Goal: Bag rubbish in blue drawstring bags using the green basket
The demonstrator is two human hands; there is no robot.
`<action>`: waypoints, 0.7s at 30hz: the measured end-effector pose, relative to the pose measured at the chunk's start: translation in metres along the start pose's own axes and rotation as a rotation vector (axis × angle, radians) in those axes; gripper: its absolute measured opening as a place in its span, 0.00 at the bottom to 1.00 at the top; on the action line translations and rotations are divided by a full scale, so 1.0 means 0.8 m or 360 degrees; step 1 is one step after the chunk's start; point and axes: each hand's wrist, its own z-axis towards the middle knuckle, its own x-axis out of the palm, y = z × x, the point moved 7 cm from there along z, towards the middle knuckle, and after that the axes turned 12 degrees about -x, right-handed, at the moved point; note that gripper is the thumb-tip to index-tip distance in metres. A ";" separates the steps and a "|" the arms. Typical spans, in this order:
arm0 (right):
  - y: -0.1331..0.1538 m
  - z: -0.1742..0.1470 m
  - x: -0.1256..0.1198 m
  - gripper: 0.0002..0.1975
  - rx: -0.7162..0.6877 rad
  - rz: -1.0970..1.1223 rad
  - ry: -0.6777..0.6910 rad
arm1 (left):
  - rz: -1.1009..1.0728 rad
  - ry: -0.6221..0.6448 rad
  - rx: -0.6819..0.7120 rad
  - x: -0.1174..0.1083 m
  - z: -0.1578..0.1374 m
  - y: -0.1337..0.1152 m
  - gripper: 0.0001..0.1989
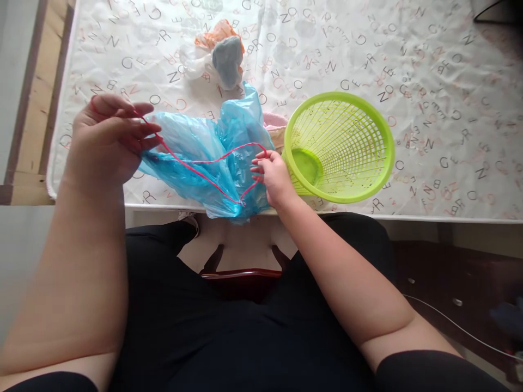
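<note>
A red string [192, 170] runs between my two hands above a crumpled blue plastic bag [241, 128] at the table's near edge. My left hand [112, 130] is raised at the left and pinches one part of the string between thumb and fingers. On the right, my right hand [274, 177] holds another part of it at the fingertips, close to the bag's right side. The string dips to a low point against the front of the bag. Whether it is tied to the bag I cannot tell.
A lime-green plastic basket [390, 158] lies tilted right of my right hand, its mouth toward me. Something pink [274, 121] shows behind the bag. Farther back sits a bundle of orange, white and grey crumpled pieces [226, 60]. The letter-printed tablecloth [441, 109] covers the table.
</note>
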 end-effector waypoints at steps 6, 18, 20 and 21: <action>0.055 -0.036 0.022 0.34 -0.1087 -0.1154 0.0185 | -0.0127 0.0208 0.0057 0.032 -0.006 0.003 0.17; 0.043 -0.057 0.061 0.06 -0.1075 -0.1147 0.0680 | 0.0214 0.0947 -0.0343 0.098 -0.051 0.010 0.18; 0.042 -0.043 0.047 0.02 -0.0955 -0.0911 0.0536 | 0.0636 0.0974 -0.0422 0.078 -0.054 0.010 0.17; 0.044 -0.038 0.039 0.01 -0.0909 -0.0798 0.0445 | 0.0913 0.0902 -0.0433 0.065 -0.053 0.012 0.17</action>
